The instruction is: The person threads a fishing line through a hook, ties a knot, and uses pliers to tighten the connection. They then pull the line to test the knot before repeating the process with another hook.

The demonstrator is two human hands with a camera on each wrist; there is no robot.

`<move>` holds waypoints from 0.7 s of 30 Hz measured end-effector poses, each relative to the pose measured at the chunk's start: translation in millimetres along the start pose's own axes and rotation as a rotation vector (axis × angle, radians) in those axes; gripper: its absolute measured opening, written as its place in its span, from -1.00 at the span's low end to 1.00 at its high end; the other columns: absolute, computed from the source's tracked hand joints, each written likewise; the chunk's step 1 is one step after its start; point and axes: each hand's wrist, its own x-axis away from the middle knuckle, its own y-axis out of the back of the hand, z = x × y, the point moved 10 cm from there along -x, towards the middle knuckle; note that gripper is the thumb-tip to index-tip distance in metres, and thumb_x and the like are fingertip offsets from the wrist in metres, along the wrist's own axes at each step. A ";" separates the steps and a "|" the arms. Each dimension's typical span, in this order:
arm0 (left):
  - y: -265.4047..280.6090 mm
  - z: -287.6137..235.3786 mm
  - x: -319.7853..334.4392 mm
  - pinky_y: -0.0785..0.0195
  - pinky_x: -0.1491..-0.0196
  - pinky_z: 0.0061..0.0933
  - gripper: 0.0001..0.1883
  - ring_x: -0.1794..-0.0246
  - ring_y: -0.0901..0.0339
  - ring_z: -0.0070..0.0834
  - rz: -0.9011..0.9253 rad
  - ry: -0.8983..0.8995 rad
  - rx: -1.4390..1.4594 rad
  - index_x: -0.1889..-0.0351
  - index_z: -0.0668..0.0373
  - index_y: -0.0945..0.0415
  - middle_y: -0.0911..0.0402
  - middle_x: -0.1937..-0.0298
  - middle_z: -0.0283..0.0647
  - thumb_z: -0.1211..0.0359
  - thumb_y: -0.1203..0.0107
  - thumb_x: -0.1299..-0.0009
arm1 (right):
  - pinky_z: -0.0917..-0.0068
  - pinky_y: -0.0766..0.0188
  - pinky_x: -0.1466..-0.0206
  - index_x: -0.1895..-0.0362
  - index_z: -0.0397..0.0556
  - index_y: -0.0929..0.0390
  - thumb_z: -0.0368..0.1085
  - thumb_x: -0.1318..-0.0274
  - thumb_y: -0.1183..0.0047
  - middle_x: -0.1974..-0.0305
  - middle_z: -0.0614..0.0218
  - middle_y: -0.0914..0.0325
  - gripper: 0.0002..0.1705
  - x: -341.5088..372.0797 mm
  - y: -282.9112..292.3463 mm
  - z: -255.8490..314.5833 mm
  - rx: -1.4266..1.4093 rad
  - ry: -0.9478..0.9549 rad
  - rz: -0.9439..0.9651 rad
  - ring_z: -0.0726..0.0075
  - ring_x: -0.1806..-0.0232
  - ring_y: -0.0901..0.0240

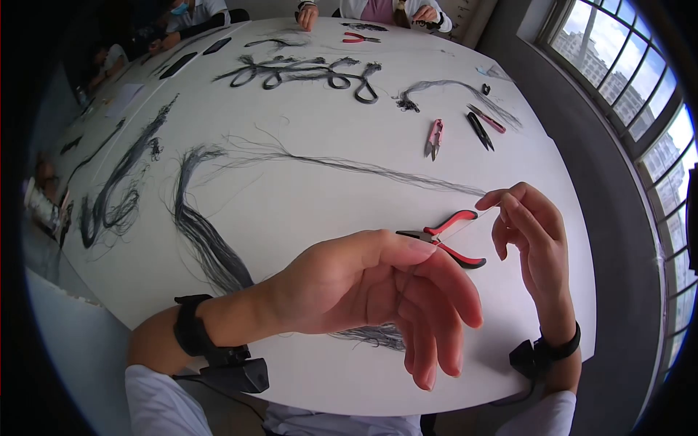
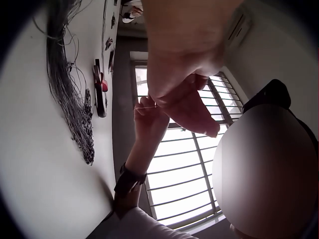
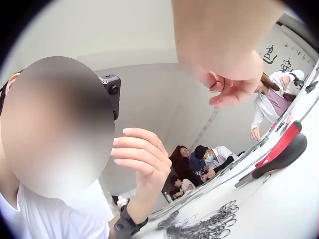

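Observation:
My left hand (image 1: 385, 287) (image 2: 182, 94) (image 3: 144, 154) pinches a fine, light strand between thumb and index finger, the other fingers loosely bent. The strand runs to my right hand (image 1: 534, 232) (image 2: 149, 119) (image 3: 232, 74), where thumb and index finger pinch it. Long thin dark wires (image 1: 385, 173) stretch across the table to the right fingertips. Red-and-black pliers (image 1: 465, 259) (image 2: 100, 89) (image 3: 281, 154) lie with handles spread on the table, partly behind the left thumb in the head view. Left of them, a thick dark wire bundle (image 1: 211, 243) (image 2: 65, 79) passes behind my left forearm.
On the white table (image 1: 313, 207), pink snips (image 1: 435, 138), black-handled pointed scissors (image 1: 480, 132) and a pink-handled tool (image 1: 488, 120) lie at the right. Looped dark wire pieces (image 1: 291, 73) lie farther back, with another bundle (image 1: 127, 171) at the left. Other people sit around the far side.

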 end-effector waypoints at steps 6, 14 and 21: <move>-2.2 -30.4 3.8 -0.41 0.07 -0.17 -0.44 0.04 -0.49 0.09 0.143 -0.252 0.060 0.05 0.50 -0.40 -0.41 -0.03 0.33 0.21 0.52 -0.40 | 0.67 -0.14 0.63 0.39 -0.18 -0.47 -0.35 -0.23 0.08 0.53 0.42 -0.49 -0.83 6.6 -25.0 -12.0 0.381 -0.001 0.135 0.70 0.66 -0.20; 46.9 -47.6 7.5 -0.18 -0.26 -0.26 -0.45 -0.39 -0.07 -0.28 -0.320 -0.391 -0.282 -0.24 0.39 -0.19 -0.17 -0.34 -0.01 0.25 0.52 -0.42 | 0.49 -0.24 0.61 0.39 -0.10 -0.47 -0.50 0.02 -0.06 0.55 0.36 -0.46 -0.93 43.4 -88.2 10.1 0.465 0.232 0.452 0.38 0.64 -0.35; 52.9 -23.0 2.7 -0.46 -0.03 -0.22 -0.58 -0.30 -0.20 -0.17 -0.324 -0.316 -0.415 -0.06 0.52 -0.27 -0.28 -0.21 0.12 0.34 0.44 -0.49 | 0.41 -0.23 0.65 0.41 -0.02 -0.40 -0.50 0.16 -0.11 0.57 0.40 -0.41 -0.82 66.9 -107.0 24.1 0.644 0.472 0.532 0.29 0.64 -0.37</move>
